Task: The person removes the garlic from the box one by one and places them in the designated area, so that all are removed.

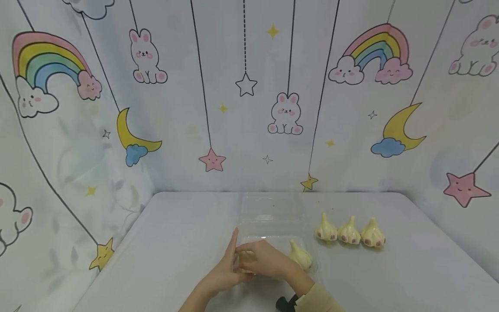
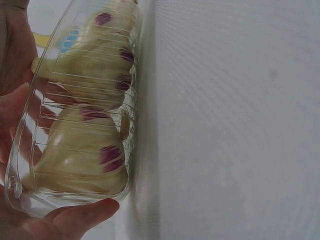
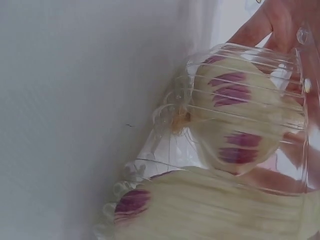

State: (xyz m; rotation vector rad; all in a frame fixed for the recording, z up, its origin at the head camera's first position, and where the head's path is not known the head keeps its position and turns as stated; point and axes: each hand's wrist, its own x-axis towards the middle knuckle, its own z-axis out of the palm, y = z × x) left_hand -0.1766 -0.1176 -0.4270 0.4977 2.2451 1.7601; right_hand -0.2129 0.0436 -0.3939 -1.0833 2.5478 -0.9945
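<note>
A clear plastic clamshell box (image 1: pixel 317 273) stands on the white table, its see-through lid (image 1: pixel 270 208) laid back. In its right part sits a pale garlic bulb (image 1: pixel 300 256) with purple patches. Reaching in from above, my right hand (image 1: pixel 267 259) curls its fingers over another garlic bulb (image 1: pixel 246 256) in the left part, mostly covered in the head view. Through the box wall this garlic bulb (image 2: pixel 82 152) shows whole in the left wrist view. My left hand (image 1: pixel 224 273) rests with fairly straight fingers and thumb against the box's left end.
Three more garlic bulbs (image 1: pixel 349 232) stand in a row on the table (image 1: pixel 390 277), right of the box. A patterned cloth (image 1: pixel 249 130) with rabbits, stars and rainbows hangs behind and beside the table. A black fitting (image 1: pixel 286 304) sits at my right wrist.
</note>
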